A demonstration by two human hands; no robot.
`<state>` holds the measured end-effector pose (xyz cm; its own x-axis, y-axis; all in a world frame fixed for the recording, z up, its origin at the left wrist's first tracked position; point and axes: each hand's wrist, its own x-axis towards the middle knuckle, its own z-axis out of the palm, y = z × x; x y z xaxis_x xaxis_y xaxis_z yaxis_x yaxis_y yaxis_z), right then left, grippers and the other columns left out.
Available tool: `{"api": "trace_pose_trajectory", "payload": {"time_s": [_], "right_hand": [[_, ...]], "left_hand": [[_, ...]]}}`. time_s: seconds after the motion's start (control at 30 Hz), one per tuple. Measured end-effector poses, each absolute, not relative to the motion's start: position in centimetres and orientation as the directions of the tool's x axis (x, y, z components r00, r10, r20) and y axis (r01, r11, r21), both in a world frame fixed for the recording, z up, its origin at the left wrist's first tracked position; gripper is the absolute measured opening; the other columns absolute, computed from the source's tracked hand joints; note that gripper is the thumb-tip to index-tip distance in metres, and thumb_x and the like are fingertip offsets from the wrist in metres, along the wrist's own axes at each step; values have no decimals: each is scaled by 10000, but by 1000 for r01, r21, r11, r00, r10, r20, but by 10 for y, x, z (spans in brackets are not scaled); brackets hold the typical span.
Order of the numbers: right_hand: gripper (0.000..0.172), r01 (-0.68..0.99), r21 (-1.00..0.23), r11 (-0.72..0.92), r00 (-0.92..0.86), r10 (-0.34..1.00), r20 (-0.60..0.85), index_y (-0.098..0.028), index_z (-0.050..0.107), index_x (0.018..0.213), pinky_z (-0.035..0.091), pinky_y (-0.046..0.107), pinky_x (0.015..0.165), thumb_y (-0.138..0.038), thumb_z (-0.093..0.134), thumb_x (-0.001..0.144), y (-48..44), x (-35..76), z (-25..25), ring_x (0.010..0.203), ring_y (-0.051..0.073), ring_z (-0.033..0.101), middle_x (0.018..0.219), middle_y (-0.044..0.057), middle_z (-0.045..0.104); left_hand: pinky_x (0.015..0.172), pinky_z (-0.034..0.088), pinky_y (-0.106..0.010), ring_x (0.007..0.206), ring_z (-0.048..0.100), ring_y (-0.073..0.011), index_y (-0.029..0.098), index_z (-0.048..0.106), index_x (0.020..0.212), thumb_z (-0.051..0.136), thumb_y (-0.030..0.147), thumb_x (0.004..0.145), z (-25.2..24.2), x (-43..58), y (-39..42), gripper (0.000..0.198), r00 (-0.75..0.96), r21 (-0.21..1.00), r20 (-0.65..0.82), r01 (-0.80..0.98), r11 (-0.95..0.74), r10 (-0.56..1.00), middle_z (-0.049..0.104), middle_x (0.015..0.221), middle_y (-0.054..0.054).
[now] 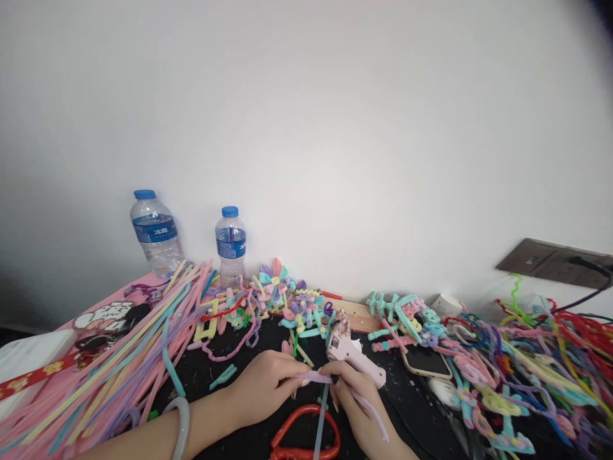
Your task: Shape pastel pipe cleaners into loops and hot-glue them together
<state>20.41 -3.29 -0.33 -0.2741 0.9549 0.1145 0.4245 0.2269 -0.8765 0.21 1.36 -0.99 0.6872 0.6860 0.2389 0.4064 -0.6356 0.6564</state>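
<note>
My left hand (271, 386) comes in from the lower left with a pale bangle (181, 427) on its wrist. Its thumb and fingers pinch one part of a lavender pipe cleaner (313, 377). Close beside it, my right hand (357, 406) grips the same pipe cleaner, whose loose end hangs down across the back of that hand. Just beyond the right fingers lies a pale pink hot glue gun (354, 358). A translucent glue stick (322, 421) runs below the fingers, over red-handled scissors (339, 441). The scissors' blades are out of view.
Loose pastel pipe cleaners (138, 358) cover the left side. Two water bottles (156, 233) stand by the wall. Finished pipe-cleaner shapes (275, 281) line the back, with a phone (426, 362) at right. Tangled coloured pipe cleaners (541, 364) fill the far right, under a wall socket (550, 260).
</note>
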Motion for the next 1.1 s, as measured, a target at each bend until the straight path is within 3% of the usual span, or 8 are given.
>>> {"api": "trace_pose_trajectory", "payload": {"time_s": [0.57, 1.1], "right_hand": [[295, 434, -872, 228, -278, 954, 111, -155, 612, 938, 317, 234, 514, -306, 359, 936, -32, 207, -7, 530, 132, 426, 574, -39, 447], [309, 444, -867, 227, -276, 955, 109, -159, 614, 934, 327, 239, 527, -321, 352, 945, -33, 206, -6, 540, 136, 441, 579, -33, 460]], "left_hand": [[636, 370, -186, 629, 583, -124, 185, 670, 823, 431, 200, 922, -9, 1, 13, 259, 684, 677, 226, 402, -617, 693, 648, 663, 23], [638, 374, -197, 623, 583, -133, 172, 659, 777, 410, 214, 931, -9, 2, 13, 296, 684, 669, 228, 406, -622, 693, 649, 656, 12]]}}
